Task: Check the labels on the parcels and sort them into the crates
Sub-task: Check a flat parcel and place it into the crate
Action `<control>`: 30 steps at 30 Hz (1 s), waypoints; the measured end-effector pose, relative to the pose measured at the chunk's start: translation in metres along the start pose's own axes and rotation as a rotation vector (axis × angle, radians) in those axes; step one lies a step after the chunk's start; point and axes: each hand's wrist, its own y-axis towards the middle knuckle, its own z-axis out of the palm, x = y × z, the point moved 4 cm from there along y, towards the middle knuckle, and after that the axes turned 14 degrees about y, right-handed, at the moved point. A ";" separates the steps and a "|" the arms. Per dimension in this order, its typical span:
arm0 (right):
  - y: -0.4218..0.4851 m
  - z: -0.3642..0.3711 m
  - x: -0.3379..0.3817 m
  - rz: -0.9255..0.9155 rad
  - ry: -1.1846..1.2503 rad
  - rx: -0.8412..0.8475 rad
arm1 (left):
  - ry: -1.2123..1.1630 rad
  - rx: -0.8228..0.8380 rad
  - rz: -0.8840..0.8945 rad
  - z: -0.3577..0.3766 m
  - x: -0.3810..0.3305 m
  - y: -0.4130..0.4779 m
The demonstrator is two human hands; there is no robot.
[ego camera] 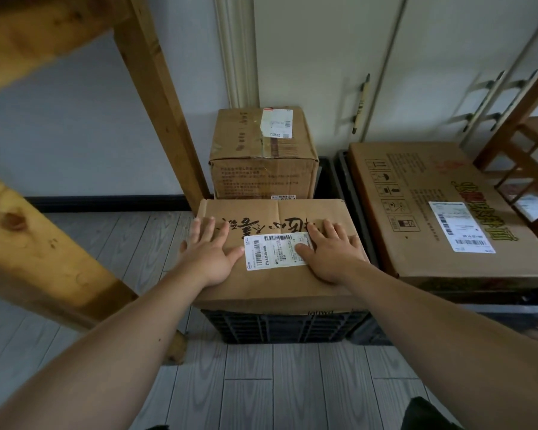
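Both your hands are flat, palms down, fingers straight, gripping nothing. Your left hand point(210, 256) rests on the box point(277, 285) top, with its thumb tip touching the left edge of the label point(274, 252). Your right hand point(333, 257) covers the label's right end, thumb on it. The box sits on a black crate point(280, 327) on the floor. The tall box point(263, 169) stands right behind it, with a sticker point(277, 123) on top. On the right, the flat box point(416, 218) lies over a dark crate point(343, 181). There's a wooden post point(156, 97) on the left.
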 end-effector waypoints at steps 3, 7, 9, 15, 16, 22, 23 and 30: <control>0.000 0.000 0.000 0.008 -0.004 0.008 | -0.008 0.018 -0.001 0.000 -0.001 0.000; -0.005 -0.010 0.002 0.018 0.012 0.002 | -0.031 0.086 0.005 -0.021 0.001 -0.004; -0.015 -0.018 0.001 0.024 0.024 0.012 | -0.040 0.099 -0.002 -0.039 0.004 -0.012; -0.077 -0.080 0.005 0.143 0.070 0.104 | -0.068 0.172 -0.026 -0.096 0.007 -0.067; -0.085 -0.086 0.008 0.145 0.073 0.103 | -0.065 0.189 -0.033 -0.099 0.007 -0.075; -0.154 -0.177 0.036 0.197 0.128 0.103 | -0.116 0.284 -0.022 -0.179 0.009 -0.146; -0.165 -0.192 0.043 0.204 0.144 0.100 | -0.127 0.285 -0.013 -0.193 0.009 -0.156; -0.240 -0.278 0.085 0.244 0.236 0.160 | -0.235 0.248 0.074 -0.310 0.018 -0.239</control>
